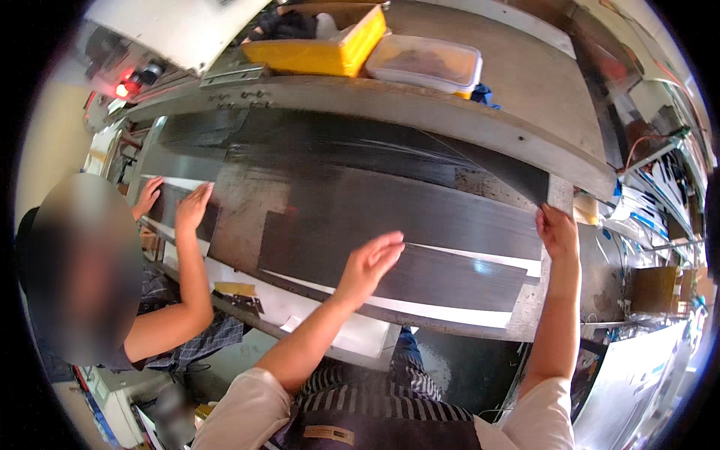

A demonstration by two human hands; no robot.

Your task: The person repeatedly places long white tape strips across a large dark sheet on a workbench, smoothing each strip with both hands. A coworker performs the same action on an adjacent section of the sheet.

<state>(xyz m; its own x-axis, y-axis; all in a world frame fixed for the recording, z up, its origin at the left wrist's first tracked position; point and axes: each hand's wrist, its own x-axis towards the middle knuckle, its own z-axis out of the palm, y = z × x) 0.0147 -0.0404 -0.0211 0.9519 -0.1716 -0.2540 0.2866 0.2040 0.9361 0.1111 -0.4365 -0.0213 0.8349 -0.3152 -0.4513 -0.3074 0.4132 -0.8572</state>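
Observation:
Dark grey, glossy thin sheets with white edges lie in rows on the worktable in front of me. My left hand (371, 264) is over the middle, beside the white-edged seam between a longer sheet (420, 206) and a shorter sheet (450, 276). Its fingers are stretched out with nothing visible in them; whether they touch the surface I cannot tell. At the right end, my right hand (559, 231) is closed in a pinch on the corner of a dark sheet (517, 174), whose slanting edge runs back to the left.
A metal beam (360, 105) crosses behind the sheets. Beyond it are a yellow bin (345, 51) and a lidded plastic box (427, 64). At the left a co-worker's hands (193, 206) rest over another dark sheet. A cardboard box (652, 289) stands to the right.

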